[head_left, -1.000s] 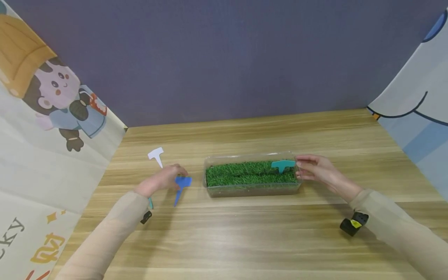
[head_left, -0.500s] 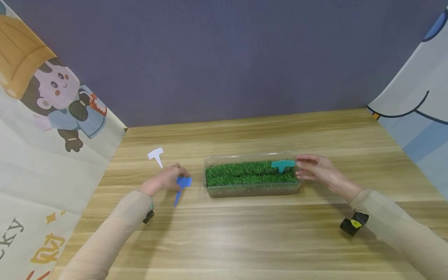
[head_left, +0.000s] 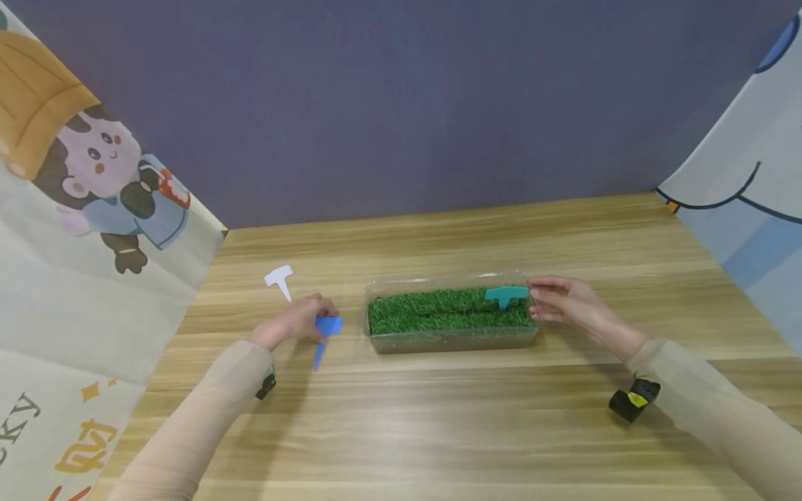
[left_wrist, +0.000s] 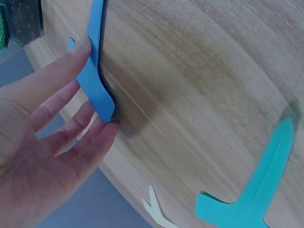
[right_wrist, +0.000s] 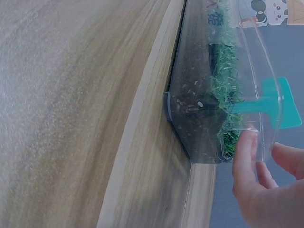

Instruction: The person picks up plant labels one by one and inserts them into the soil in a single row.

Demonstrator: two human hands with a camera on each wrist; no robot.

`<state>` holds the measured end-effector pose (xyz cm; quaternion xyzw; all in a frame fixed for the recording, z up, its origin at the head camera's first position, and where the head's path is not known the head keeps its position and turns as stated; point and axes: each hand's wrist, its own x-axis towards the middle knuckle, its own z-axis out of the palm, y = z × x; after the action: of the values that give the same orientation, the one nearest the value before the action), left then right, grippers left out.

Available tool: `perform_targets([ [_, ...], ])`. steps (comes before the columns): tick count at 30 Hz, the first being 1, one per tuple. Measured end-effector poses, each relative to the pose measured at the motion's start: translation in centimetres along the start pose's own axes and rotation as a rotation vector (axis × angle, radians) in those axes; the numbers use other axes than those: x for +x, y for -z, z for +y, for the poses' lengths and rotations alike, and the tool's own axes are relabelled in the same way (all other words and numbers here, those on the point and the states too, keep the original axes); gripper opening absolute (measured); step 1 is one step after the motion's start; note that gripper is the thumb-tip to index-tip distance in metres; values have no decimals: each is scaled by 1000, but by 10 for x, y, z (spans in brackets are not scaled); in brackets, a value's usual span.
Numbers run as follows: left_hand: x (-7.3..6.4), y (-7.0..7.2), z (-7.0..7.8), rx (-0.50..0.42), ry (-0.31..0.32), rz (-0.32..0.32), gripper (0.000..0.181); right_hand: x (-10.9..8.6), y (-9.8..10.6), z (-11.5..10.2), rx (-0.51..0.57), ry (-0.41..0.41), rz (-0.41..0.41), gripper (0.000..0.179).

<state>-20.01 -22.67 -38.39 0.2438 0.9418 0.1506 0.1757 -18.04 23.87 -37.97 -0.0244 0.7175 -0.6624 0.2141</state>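
My left hand (head_left: 293, 323) holds the head of a blue T-shaped plant label (head_left: 329, 325) at the left of the table. In the left wrist view its thumb lies on the blue label (left_wrist: 94, 80) and the fingertips reach the far edge. My right hand (head_left: 573, 306) grips the right end of a clear plastic box (head_left: 454, 341) filled with green artificial grass (head_left: 426, 321). A teal plant label (head_left: 506, 295) stands upright in the grass near that end, beside the right fingers.
A white plant label (head_left: 279, 277) lies behind the left hand. Another teal label (left_wrist: 259, 190) lies on the wooden table (head_left: 401, 431), mostly hidden by the left wrist in the head view. A dark partition (head_left: 401, 104) rises behind the table.
The left hand has shifted slightly right, and its wrist now covers more of the loose teal label. The blue label has turned a little. The right hand and box stay put.
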Motion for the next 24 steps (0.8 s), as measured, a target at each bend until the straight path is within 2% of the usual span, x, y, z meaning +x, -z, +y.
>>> perform_targets([
  [4,0,0,-1,4,11,7,48,0,0,0,-8,5,0,62],
  [11,-3,-3,-2,-19,83,55,40,0,0,0,-7,3,2,61],
  [24,-9,-3,-8,-116,109,87,32,0,-1,-1,1,1,-1,61],
])
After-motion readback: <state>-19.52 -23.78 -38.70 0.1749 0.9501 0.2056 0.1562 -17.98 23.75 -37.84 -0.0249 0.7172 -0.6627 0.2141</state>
